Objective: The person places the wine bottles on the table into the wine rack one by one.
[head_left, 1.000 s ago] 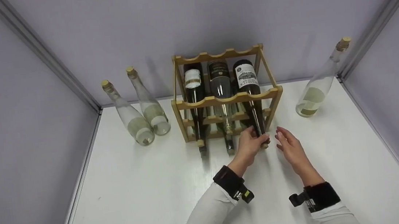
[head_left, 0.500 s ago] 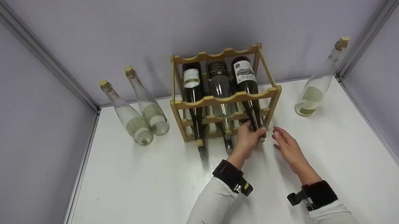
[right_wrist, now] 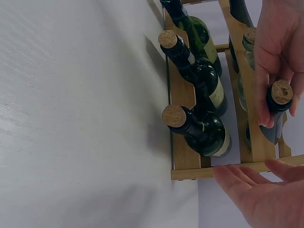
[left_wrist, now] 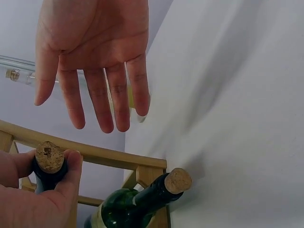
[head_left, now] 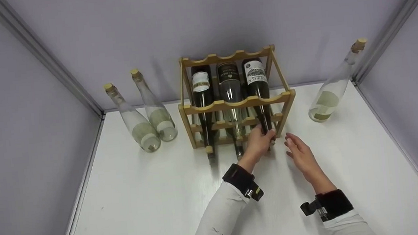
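My left hand grips the neck of a dark wine bottle with a white label. The bottle lies neck forward in the upper tier of a wooden wine rack, rightmost of three bottles there. In the left wrist view, its cork shows between thumb and fingers. Beside the rack's front right corner, my right hand is held with fingers extended and nothing in it. From the right wrist view, the right fingertips are right at the rack's side edge. A dark bottle and a clear bottle share the upper tier.
Green bottles with corks lie in the lower tier, necks jutting forward. Two clear corked bottles stand left of the rack, another clear bottle stands right. Grey walls enclose the white table at back and sides.
My left hand has moved toward the rack, sliding the dark wine bottle farther back into its slot, so less neck juts out. My right hand has barely moved.
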`<state>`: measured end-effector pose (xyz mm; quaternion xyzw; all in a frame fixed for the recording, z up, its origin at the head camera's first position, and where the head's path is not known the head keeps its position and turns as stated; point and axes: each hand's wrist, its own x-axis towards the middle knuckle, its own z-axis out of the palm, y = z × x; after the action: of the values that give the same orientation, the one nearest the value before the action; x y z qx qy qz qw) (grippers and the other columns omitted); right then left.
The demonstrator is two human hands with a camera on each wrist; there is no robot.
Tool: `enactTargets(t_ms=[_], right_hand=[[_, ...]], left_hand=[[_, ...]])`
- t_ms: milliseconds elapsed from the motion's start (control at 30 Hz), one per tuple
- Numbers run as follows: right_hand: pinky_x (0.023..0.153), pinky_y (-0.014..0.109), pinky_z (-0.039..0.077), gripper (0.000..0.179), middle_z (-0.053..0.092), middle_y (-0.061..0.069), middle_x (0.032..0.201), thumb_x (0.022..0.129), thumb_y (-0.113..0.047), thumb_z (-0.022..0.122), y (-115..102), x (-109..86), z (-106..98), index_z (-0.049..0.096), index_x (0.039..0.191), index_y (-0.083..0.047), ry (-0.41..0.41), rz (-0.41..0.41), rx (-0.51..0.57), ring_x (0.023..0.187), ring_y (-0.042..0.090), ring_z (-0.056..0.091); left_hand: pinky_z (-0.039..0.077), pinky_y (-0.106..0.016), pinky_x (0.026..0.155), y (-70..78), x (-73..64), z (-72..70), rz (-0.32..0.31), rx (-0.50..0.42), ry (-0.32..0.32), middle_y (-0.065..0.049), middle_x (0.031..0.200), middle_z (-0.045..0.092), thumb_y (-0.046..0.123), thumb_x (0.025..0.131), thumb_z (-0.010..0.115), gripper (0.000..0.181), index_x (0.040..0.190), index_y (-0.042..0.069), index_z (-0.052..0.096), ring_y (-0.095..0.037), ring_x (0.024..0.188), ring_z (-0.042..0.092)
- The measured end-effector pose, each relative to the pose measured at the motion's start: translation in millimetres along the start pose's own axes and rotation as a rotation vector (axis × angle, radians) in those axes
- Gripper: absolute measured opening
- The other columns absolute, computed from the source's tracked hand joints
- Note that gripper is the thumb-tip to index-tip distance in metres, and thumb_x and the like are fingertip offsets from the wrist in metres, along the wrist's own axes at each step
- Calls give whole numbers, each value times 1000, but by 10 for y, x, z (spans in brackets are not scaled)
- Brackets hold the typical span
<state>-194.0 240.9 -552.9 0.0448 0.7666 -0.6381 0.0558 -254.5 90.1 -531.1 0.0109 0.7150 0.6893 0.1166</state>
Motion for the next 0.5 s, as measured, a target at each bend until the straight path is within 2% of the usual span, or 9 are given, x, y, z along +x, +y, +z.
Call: enactTargets(t_ms=[233, 500], right_hand=[[110, 47, 32, 62, 24, 24, 156, 108, -37, 35, 9, 4, -4, 22, 153, 3, 0, 0, -4, 142, 37, 28], [110, 48, 33, 62, 24, 25, 156, 108, -36, 35, 21, 9, -14, 22, 153, 4, 3, 10, -17, 141, 37, 29]], left_hand=[[44, -26, 57, 7, 26, -5, 2, 25, -12, -1, 77, 60, 13, 99, 60, 9, 102, 5, 60, -12, 66, 55], [46, -27, 60, 7, 27, -5, 2, 66, -18, -1, 80, 60, 19, 98, 62, 22, 111, 2, 60, -12, 69, 57]])
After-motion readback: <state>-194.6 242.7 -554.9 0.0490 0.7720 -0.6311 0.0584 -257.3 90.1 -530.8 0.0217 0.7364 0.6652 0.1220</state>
